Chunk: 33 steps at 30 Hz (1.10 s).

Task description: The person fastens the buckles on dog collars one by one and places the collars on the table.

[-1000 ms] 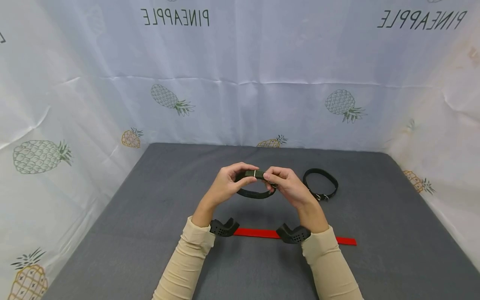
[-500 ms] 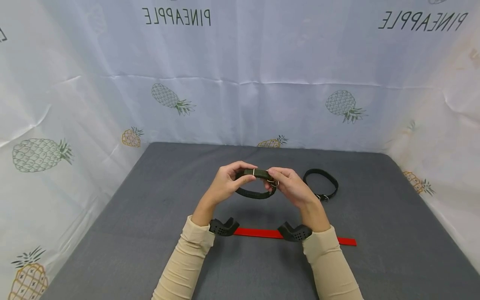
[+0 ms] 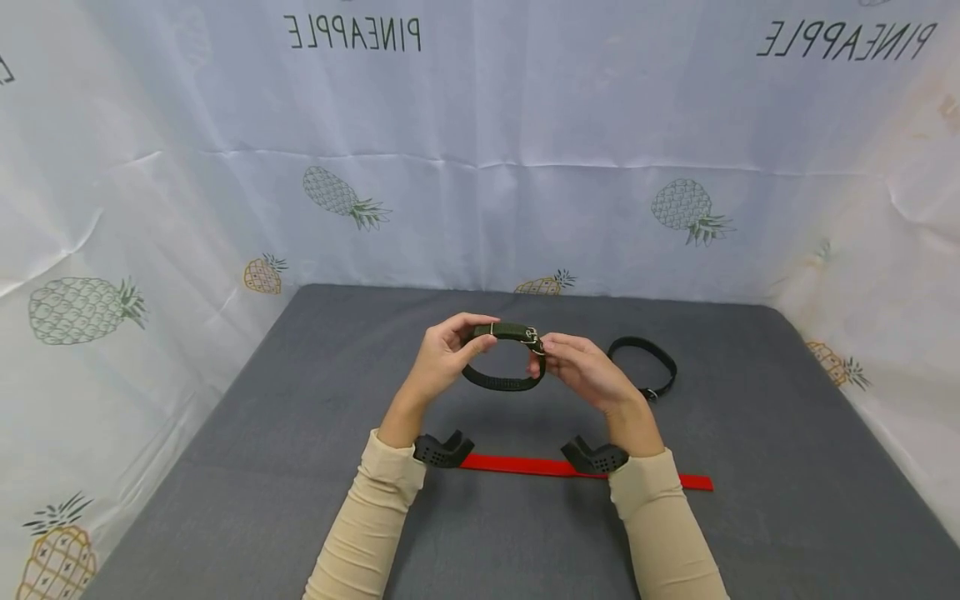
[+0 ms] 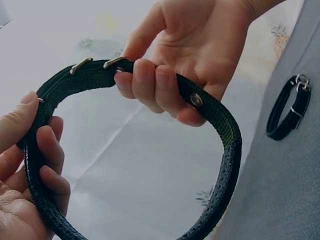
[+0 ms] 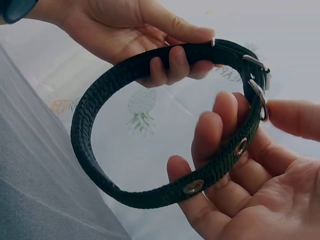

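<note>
A dark green and black collar is buckled into a loop and held up above the table. My left hand grips its left side, thumb and fingers by the thin metal keeper. On the other side, my right hand pinches the band beside the buckle and D-ring, fingers inside the loop in the right wrist view. That view also shows the collar's metal eyelets, the nearer ones along the band. A second black buckled collar lies on the table behind my right hand, which hides part of it.
A red strip lies across the grey table below my wrists, partly covered by the right wrist mount and forearm. A white curtain with pineapple prints stands behind the table and along both sides.
Both hands have shifted slightly apart, the left one up and leftward with the collar. My right fingers have slid from the strap's front to beside the D-ring, so the buckle now shows.
</note>
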Each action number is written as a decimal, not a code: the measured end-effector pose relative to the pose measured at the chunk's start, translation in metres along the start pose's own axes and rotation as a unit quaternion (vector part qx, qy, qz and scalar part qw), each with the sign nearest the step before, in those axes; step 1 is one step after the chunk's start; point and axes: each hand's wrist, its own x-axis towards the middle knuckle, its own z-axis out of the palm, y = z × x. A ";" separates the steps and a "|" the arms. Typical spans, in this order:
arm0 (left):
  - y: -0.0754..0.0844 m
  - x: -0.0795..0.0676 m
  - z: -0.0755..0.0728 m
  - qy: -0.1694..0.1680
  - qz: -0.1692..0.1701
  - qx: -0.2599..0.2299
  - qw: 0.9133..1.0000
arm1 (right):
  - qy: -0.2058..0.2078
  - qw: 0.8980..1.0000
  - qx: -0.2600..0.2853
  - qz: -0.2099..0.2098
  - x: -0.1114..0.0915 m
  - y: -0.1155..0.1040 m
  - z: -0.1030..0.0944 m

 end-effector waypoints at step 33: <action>-0.017 -0.017 -0.032 0.000 -0.031 0.072 0.997 | 0.059 0.996 -0.067 0.012 0.001 -0.004 -0.017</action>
